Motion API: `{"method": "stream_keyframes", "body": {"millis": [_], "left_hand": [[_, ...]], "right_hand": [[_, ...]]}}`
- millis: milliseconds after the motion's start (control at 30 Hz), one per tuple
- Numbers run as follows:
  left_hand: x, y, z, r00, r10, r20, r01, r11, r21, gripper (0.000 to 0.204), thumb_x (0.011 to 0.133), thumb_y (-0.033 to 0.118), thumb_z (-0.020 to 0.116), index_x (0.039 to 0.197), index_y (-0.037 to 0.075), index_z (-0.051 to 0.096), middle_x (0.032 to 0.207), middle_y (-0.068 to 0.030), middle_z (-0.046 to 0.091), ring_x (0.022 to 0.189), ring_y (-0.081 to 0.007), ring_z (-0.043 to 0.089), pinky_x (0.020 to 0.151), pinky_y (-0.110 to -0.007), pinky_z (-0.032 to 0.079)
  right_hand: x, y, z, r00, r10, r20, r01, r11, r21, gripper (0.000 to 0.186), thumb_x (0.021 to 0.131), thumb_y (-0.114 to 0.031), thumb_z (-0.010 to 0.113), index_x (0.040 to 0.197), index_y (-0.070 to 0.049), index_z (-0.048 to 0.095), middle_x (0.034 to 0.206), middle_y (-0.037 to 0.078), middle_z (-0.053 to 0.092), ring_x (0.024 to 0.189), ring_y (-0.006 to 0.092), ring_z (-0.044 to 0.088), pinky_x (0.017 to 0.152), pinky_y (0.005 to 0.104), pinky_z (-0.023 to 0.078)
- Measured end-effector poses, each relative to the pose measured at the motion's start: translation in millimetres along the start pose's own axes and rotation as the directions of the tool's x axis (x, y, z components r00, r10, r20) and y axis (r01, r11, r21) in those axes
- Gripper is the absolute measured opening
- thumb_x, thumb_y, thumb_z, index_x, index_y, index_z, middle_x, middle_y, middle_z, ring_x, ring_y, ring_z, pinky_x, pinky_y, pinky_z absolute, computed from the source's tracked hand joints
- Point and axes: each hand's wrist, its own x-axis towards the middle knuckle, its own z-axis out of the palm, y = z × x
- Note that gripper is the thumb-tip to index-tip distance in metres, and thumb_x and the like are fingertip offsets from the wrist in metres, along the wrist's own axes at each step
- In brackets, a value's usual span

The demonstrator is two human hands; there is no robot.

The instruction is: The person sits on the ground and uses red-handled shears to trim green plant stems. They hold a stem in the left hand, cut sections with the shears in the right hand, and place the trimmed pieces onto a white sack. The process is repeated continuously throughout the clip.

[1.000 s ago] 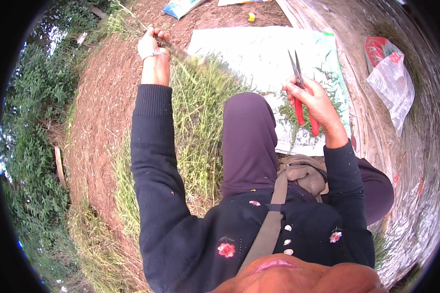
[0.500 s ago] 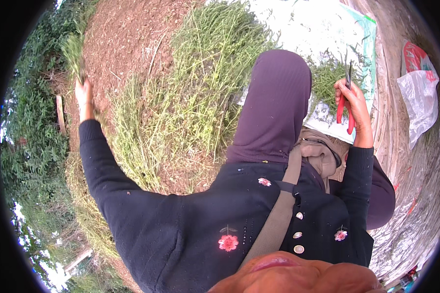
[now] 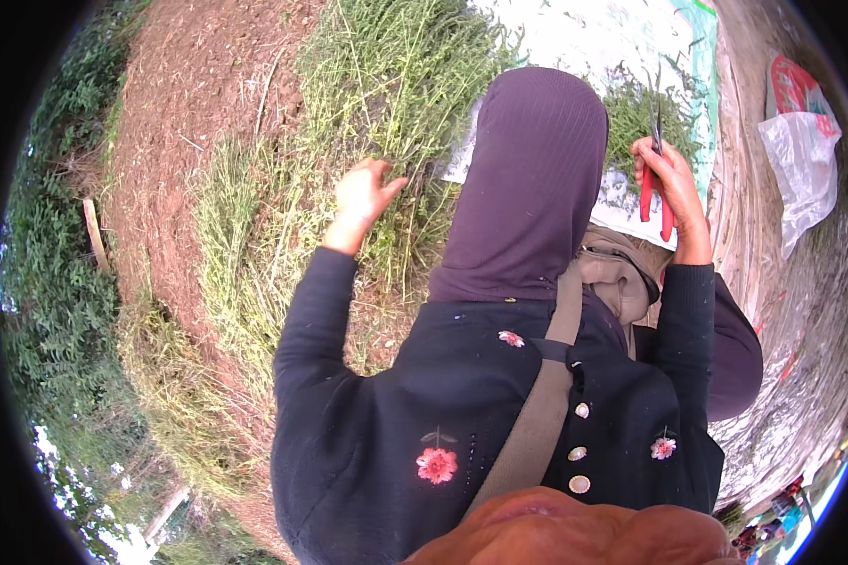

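My left hand (image 3: 366,202) is over a pile of cut green stalks (image 3: 391,80), fingers apart and slightly curled, with nothing visible in them. My right hand (image 3: 674,188) grips red-handled scissors (image 3: 646,193), their blades pointing away from me over a small heap of leafy sprigs (image 3: 631,104). That heap lies on a white sheet (image 3: 537,28) with a green edge. My leg in dark purple cloth (image 3: 518,179) rises between the two hands and hides part of the sheet. A tan bag (image 3: 612,282) rests against me, its strap across my dark embroidered cardigan.
Reddish soil with dry straw (image 3: 179,104) stretches to the left, bordered by dense green bushes (image 3: 52,264) and a wooden plank (image 3: 96,235). At the right, red-and-white plastic bags (image 3: 796,165) lie on crumpled plastic sheeting (image 3: 773,348); small colourful items sit at the lower-right rim.
My left hand swung out to the far left holding a green bundle, then came back toward the middle without it. My right hand still holds the scissors. The view has shifted.
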Motion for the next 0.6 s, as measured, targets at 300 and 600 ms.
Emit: {"method": "stream_keyframes", "body": {"millis": [300,600], "left_hand": [[6.1,7.7,69.9,0.98,-0.167,0.107,0.138,0.962,0.235,0.05,0.064,0.034,0.074,0.101,0.006,0.056,0.098,-0.0118,0.054,0.091,-0.0255,0.056,0.077,-0.036,0.047],[32.9,-50.9,-19.4,0.933,-0.213,0.29,0.353,0.699,-0.621,0.036,0.072,0.017,0.067,0.103,0.001,0.058,0.091,-0.0043,0.062,0.083,-0.0126,0.056,0.078,-0.026,0.045]], "right_hand": [[4.3,18.1,-13.3,1.0,0.005,0.005,-0.006,0.998,0.069,0.023,0.087,-0.024,0.052,0.092,-0.002,0.055,0.074,0.001,0.051,0.066,0.0089,0.048,0.062,0.0222,0.042],[4.3,29.4,-30.1,1.0,0.026,-0.018,-0.023,0.986,0.165,0.023,0.087,-0.023,0.052,0.094,-0.001,0.055,0.076,0.002,0.052,0.068,0.009,0.05,0.064,0.0229,0.043]]}}
